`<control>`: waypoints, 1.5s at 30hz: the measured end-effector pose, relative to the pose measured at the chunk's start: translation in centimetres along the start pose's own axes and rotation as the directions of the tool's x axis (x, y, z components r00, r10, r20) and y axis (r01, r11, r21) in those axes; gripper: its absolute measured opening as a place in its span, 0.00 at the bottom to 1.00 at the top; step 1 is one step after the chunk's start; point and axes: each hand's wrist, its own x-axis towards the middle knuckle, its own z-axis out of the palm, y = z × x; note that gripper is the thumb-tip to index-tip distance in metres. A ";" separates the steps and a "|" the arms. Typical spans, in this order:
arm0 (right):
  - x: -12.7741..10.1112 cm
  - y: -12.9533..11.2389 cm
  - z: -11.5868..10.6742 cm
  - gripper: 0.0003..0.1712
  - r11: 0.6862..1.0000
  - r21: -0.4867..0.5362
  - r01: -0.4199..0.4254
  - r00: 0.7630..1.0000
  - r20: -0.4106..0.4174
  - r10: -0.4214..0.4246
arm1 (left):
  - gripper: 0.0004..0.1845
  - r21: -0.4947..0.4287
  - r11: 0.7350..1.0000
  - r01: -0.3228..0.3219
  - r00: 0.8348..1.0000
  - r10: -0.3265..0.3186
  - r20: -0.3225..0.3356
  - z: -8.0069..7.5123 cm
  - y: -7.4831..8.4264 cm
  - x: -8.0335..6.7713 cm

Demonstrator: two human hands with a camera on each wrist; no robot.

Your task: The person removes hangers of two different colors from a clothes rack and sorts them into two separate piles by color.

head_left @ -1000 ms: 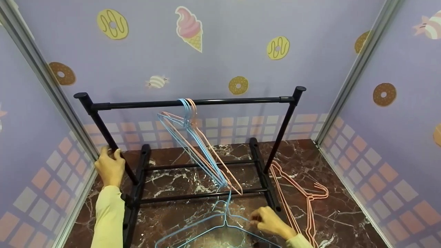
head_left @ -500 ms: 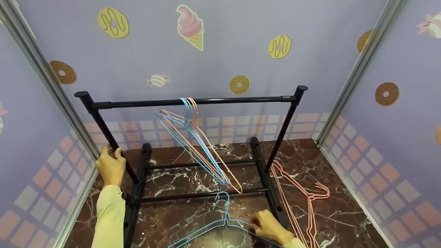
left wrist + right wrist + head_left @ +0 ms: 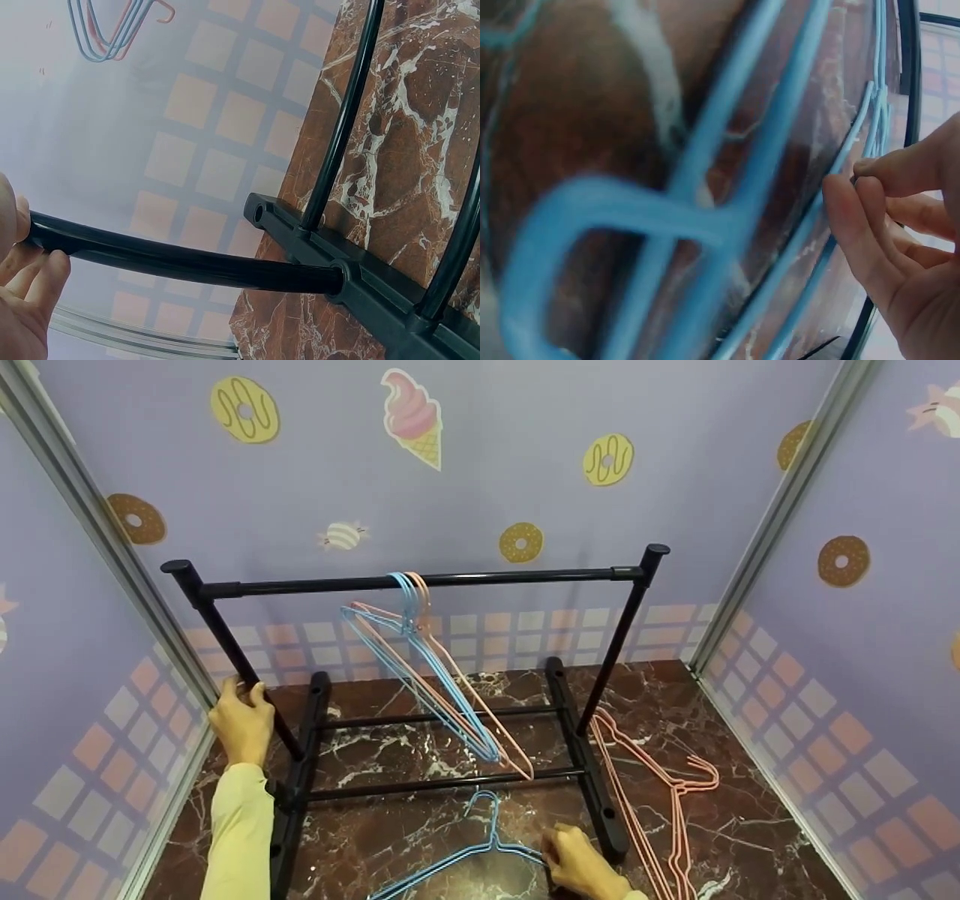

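My left hand [image 3: 241,724] holds the left post [image 3: 226,636] of a black clothes rack, its fingers and thumb around the tube, as the left wrist view also shows. Low in front of the rack, my right hand [image 3: 581,862] pinches the right arm of a pair of blue hangers [image 3: 493,832]. Their lower ends run out of the head view. Up close in the right wrist view, thumb and fingertips meet at the blue wire [image 3: 791,251]. Several blue and orange hangers [image 3: 409,619] hang together left of the middle of the rack's top rail [image 3: 525,577].
Orange hangers [image 3: 676,789] lie on the brown marbled surface [image 3: 739,765] to the right of the rack's right foot [image 3: 592,780]. Patterned purple walls [image 3: 480,457] close in the back and both sides. Two lower bars [image 3: 390,790] join the rack's feet.
The pair of blue hangers has come together, their hooks and arms now nearly overlapping. My right hand has shifted slightly, and the left has stayed on the post.
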 end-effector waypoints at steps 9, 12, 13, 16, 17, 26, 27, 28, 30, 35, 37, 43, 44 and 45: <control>0.0 -0.5 -0.8 0.12 0.997 0.003 -0.078 0.997 0.012 0.078 | 0.14 0.002 1.000 0.008 1.000 -0.008 0.016 0.0 0.2 0.2; 1.2 -0.7 -1.8 0.08 0.991 0.034 -0.132 0.991 -0.004 0.132 | 0.14 0.002 1.000 0.006 1.000 -0.006 0.015 -0.1 0.2 0.2; 1.8 -0.7 -2.2 0.08 0.987 0.055 -0.149 0.989 -0.014 0.150 | 0.14 0.002 1.000 0.005 1.000 -0.005 0.014 -0.1 0.1 0.2; 4.2 -0.4 -3.8 0.07 0.975 0.133 -0.178 0.981 -0.054 0.186 | 0.14 0.003 1.000 0.004 1.000 -0.004 0.005 -0.1 0.0 0.1; 5.1 -0.3 -4.5 0.06 0.968 0.169 -0.184 0.979 -0.062 0.197 | 0.14 0.003 1.000 0.004 1.000 -0.004 0.003 -0.1 -0.1 0.1; 13.6 -1.4 -10.0 0.09 0.981 0.171 -0.088 0.977 -0.177 0.119 | 0.13 -0.004 1.000 0.002 1.000 -0.002 -0.001 -0.1 -0.4 -0.1; 14.5 -1.8 -10.5 0.10 0.982 0.169 -0.080 0.979 -0.171 0.109 | 0.13 -0.006 1.000 0.003 1.000 -0.003 -0.002 -0.1 -0.4 -0.1; 15.4 -2.2 -10.9 0.10 0.982 0.176 -0.075 0.982 -0.159 0.104 | 0.14 -0.008 1.000 0.004 1.000 -0.004 -0.001 -0.1 -0.4 -0.1; 17.0 -3.1 -11.7 0.10 0.977 0.197 -0.080 0.987 -0.124 0.106 | 0.14 -0.011 1.000 0.011 1.000 -0.010 0.003 -0.1 -0.3 -0.1; 20.7 -5.4 -12.8 0.11 0.969 0.228 -0.092 0.994 -0.028 0.101 | 0.14 -0.009 1.000 0.026 1.000 -0.026 0.013 -0.2 -0.2 -0.2; 21.9 -6.2 -12.9 0.12 0.970 0.223 -0.097 0.995 -0.001 0.100 | 0.14 -0.011 1.000 0.023 1.000 -0.023 0.015 -0.1 -0.1 -0.2; 24.5 -7.5 -12.5 0.17 0.959 0.255 -0.120 0.993 0.041 0.114 | 0.13 -0.002 1.000 0.022 1.000 -0.022 0.021 -0.1 0.1 -0.1; 24.7 -7.6 -12.3 0.17 0.961 0.249 -0.119 0.993 0.043 0.112 | 0.13 0.001 1.000 0.022 1.000 -0.022 0.020 -0.1 0.1 -0.1; 24.9 -7.7 -12.2 0.18 0.962 0.246 -0.118 0.993 0.046 0.110 | 0.13 0.000 1.000 0.019 1.000 -0.019 0.017 -0.1 0.1 -0.1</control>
